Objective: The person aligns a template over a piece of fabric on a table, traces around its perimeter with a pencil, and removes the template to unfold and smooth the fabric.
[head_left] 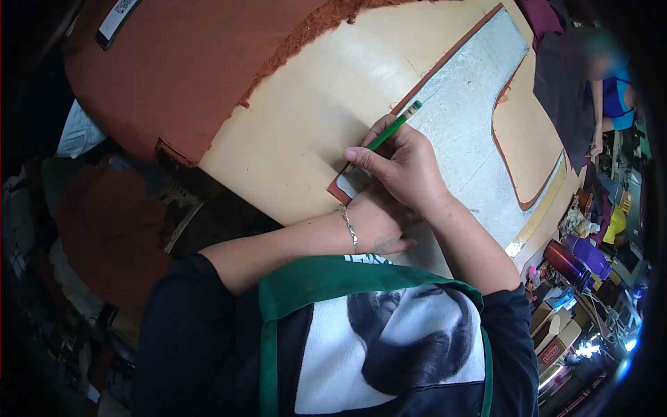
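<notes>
My right hand (410, 163) is closed around a green pencil (392, 132), its eraser end pointing up and away; the pencil's tip is hard to make out. Beneath it, my left hand (379, 219), with a chain bracelet at the wrist, lies flat on a grey-white pattern template (465, 111). The left thumb is stretched out to the side, while the right hand partly hides the other fingers. Under the template is a rust-brown piece of material (338, 193), whose edge shows as a narrow border along the template's sides and at its near left corner.
A large rust-brown hide (174, 62) with a ragged edge covers the left of the cream tabletop (278, 146). A dark flat object with a white label (118, 19) lies on it. Dark cloth (566, 83) and another person (615, 94) are at the right, above boxes (556, 340).
</notes>
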`<state>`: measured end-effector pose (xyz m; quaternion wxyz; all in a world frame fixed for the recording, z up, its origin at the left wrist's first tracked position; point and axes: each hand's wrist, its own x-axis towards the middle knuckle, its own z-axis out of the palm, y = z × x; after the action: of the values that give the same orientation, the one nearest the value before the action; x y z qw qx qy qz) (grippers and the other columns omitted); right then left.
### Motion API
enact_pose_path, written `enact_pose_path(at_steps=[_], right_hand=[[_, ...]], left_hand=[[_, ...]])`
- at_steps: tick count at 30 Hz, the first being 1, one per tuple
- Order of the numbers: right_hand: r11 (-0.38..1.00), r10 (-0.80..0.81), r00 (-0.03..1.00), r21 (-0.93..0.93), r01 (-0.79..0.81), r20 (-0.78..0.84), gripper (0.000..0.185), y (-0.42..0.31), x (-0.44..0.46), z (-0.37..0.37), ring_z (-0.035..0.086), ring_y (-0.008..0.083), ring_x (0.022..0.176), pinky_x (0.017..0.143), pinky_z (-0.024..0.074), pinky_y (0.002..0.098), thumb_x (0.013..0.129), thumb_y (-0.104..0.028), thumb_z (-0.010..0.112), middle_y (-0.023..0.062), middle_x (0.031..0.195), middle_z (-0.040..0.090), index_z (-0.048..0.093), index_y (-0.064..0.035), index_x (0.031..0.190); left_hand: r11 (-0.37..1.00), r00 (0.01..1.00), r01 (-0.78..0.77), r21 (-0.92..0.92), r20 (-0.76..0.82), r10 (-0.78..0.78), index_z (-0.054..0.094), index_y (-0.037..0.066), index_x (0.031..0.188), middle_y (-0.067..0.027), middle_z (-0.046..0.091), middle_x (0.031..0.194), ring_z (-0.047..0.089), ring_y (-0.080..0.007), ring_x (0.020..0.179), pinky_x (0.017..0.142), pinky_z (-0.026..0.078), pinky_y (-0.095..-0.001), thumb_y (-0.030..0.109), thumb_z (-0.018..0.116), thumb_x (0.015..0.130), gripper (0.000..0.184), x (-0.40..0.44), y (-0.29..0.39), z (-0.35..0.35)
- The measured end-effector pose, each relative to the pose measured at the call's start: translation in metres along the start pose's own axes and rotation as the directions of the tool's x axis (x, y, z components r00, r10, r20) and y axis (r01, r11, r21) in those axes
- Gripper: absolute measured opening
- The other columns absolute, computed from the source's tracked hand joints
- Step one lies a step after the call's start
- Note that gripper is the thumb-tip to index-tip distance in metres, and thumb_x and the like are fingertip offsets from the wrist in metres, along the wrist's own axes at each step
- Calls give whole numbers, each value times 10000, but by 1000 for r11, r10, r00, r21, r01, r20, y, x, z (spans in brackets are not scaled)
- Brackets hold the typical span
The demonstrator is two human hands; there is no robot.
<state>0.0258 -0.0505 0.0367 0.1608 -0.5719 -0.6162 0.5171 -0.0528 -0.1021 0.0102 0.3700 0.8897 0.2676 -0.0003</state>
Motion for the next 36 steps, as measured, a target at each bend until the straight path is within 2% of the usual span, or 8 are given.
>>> enact_pose_path(at_steps=[3,9,12,20,23,26,30,36], right_hand=[[994,-86,995,-66,83,-42,250,3,-2,5,469,44,588,517,397,199,732,-175,713,-25,626,517,502,-41,730],[999,-32,994,-20,30,-107,234,4,6,-9,469,51,599,531,403,214,738,-159,707,-22,629,523,509,-36,727],[996,-91,956,-37,84,-279,216,16,29,-45,483,61,617,552,404,219,744,-150,699,0,643,550,519,-34,714],[965,-196,778,-260,43,-597,281,38,135,-214,494,84,506,487,404,242,710,-241,721,24,580,565,581,2,704],[960,-228,693,-38,278,-684,248,75,194,-271,526,89,560,528,460,215,751,-185,692,46,715,585,530,3,770],[958,-284,587,-201,204,-758,248,78,213,-286,563,121,578,521,486,231,748,-165,691,66,733,586,512,4,784],[826,-125,458,164,540,-880,246,74,193,-270,617,194,616,497,512,254,769,-154,664,102,740,590,487,6,827],[805,-46,839,477,353,-543,183,48,90,-160,525,116,576,536,407,224,801,-153,630,43,658,538,484,-47,769]], left_hand=[[994,981,-54,-95,-191,35,251,157,1343,-97,236,1404,195,-333,1286,1050,128,-495,426,504,722,723,-1,-3,10],[998,994,16,53,103,-21,365,199,1290,-76,252,1399,203,-320,1285,1001,182,-523,461,488,748,614,-2,4,-7],[980,976,10,197,-217,34,405,229,1266,-42,281,1384,214,-286,1285,919,214,-590,502,490,746,593,-5,4,6],[929,934,45,367,-346,92,398,296,1274,-17,318,1375,274,-236,1277,870,191,-618,615,438,731,631,-1,3,6],[927,927,43,371,-362,102,402,308,1269,-14,323,1374,280,-232,1275,887,167,-609,640,436,723,641,1,0,10],[915,919,45,400,-375,119,408,311,1263,-12,325,1373,278,-230,1276,897,145,-613,665,432,709,658,2,-2,13],[930,929,33,366,-354,107,405,299,1266,-18,304,1383,258,-242,1284,898,133,-622,632,440,728,633,1,0,8],[974,962,2,229,-266,60,396,251,1277,-24,258,1399,163,-241,1313,907,117,-628,548,486,728,631,-4,4,-2]])
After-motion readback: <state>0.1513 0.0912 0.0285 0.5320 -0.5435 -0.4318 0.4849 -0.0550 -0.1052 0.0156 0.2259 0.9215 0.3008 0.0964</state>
